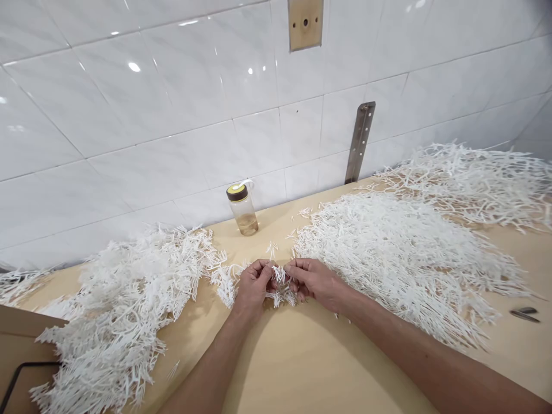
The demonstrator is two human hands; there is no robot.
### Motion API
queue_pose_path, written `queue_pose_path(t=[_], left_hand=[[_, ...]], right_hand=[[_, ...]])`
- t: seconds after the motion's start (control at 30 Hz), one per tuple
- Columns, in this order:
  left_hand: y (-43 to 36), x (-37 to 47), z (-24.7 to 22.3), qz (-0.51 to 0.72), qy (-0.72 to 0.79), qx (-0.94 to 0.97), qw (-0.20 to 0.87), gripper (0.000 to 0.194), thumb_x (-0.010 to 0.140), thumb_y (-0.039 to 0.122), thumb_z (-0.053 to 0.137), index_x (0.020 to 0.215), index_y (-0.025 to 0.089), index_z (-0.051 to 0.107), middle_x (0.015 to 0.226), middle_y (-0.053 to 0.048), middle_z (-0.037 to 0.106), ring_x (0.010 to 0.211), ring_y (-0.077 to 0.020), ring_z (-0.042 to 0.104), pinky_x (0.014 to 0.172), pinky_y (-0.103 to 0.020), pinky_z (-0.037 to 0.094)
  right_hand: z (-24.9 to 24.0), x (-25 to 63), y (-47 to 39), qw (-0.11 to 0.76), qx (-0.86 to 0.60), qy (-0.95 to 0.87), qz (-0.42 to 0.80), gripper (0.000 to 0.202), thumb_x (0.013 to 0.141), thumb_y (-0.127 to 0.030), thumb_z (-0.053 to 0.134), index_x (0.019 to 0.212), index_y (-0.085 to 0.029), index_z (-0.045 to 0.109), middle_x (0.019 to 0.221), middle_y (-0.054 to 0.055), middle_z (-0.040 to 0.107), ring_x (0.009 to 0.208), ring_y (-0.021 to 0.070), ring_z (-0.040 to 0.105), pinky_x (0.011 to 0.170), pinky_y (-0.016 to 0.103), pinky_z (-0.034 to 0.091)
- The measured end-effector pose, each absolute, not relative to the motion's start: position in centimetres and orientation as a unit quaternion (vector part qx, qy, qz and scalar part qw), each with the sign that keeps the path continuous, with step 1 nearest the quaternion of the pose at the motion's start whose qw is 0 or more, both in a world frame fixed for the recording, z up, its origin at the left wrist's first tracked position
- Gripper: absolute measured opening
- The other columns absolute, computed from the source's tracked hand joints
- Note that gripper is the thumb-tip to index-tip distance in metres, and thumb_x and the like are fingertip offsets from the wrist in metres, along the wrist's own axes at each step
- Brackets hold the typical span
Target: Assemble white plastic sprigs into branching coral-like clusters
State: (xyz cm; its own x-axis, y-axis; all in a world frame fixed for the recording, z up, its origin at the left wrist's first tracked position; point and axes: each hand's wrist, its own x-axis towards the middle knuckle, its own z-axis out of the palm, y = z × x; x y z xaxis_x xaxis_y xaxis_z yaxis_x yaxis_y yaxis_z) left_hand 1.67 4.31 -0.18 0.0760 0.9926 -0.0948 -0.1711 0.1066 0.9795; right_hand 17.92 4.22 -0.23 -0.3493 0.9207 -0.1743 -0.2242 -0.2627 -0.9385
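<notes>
Near the middle of the table, my left hand [253,287] and my right hand [318,283] face each other with fingers pinched. Between their fingertips is a small white branched plastic piece [279,273], gripped from both sides. More short white bits lie just below and behind my fingers. To the left spreads a heaped pile of white branched pieces [142,287], its near strands close to my left hand. A broad pile of similar white strands [401,253] lies beyond and right of my right hand.
A clear bottle [246,223] with a yellow and brown lid stands by the tiled wall. A perforated metal strip [360,144] leans there. Another strand heap [483,178] lies far right, a small dark metal tool [525,314] nearer. A brown box [26,339] is at left.
</notes>
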Motion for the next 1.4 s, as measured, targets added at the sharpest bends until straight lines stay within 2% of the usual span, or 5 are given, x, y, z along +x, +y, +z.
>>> queue_pose_path(t=[0.4, 0.77, 1.03, 1.23, 1.4], left_hand=[[4.4, 1.8, -0.1, 0.494, 0.476, 0.456, 0.567, 0.033, 0.074, 0.047, 0.075, 0.077, 0.017, 0.065, 0.054, 0.004, 0.054, 0.047, -0.0080, 0.047, 0.046, -0.018, 0.038], [4.2, 2.2, 0.2, 0.503, 0.475, 0.453, 0.563, 0.034, 0.071, 0.047, 0.078, 0.074, 0.016, 0.064, 0.054, 0.004, 0.054, 0.046, -0.0076, 0.046, 0.046, -0.019, 0.036], [4.1, 2.2, 0.2, 0.498, 0.473, 0.460, 0.562, 0.034, 0.072, 0.047, 0.077, 0.073, 0.016, 0.063, 0.052, 0.004, 0.053, 0.045, -0.0072, 0.045, 0.046, -0.019, 0.036], [4.3, 1.9, -0.2, 0.496, 0.470, 0.425, 0.594, 0.035, 0.071, 0.048, 0.078, 0.077, 0.017, 0.062, 0.053, 0.005, 0.054, 0.043, -0.0071, 0.046, 0.045, -0.019, 0.038], [4.5, 1.8, -0.5, 0.503, 0.464, 0.420, 0.596, 0.036, 0.070, 0.048, 0.079, 0.078, 0.017, 0.062, 0.054, 0.005, 0.056, 0.043, -0.0070, 0.047, 0.046, -0.019, 0.039]], right_hand=[[-0.8, 18.4, 4.4, 0.400, -0.362, -0.467, 0.701, 0.039, 0.074, -0.048, 0.079, 0.089, -0.015, 0.065, 0.059, -0.003, 0.060, 0.046, 0.0093, 0.053, 0.045, 0.023, 0.046], [-1.7, 18.2, 4.6, 0.429, -0.363, -0.456, 0.690, 0.039, 0.070, -0.044, 0.081, 0.090, -0.017, 0.063, 0.061, -0.003, 0.061, 0.046, 0.0100, 0.054, 0.043, 0.023, 0.045], [-1.0, 17.6, 4.2, 0.471, -0.378, -0.429, 0.672, 0.037, 0.070, -0.045, 0.079, 0.087, -0.016, 0.064, 0.054, -0.005, 0.057, 0.043, 0.0090, 0.049, 0.040, 0.023, 0.043], [-0.2, 17.8, 4.1, 0.460, -0.373, -0.416, 0.690, 0.037, 0.067, -0.044, 0.081, 0.085, -0.014, 0.066, 0.056, -0.003, 0.057, 0.050, 0.0094, 0.050, 0.041, 0.021, 0.043], [0.4, 17.9, 4.0, 0.443, -0.377, -0.402, 0.707, 0.033, 0.064, -0.036, 0.081, 0.086, -0.016, 0.067, 0.059, -0.003, 0.059, 0.051, 0.0098, 0.052, 0.042, 0.021, 0.044]])
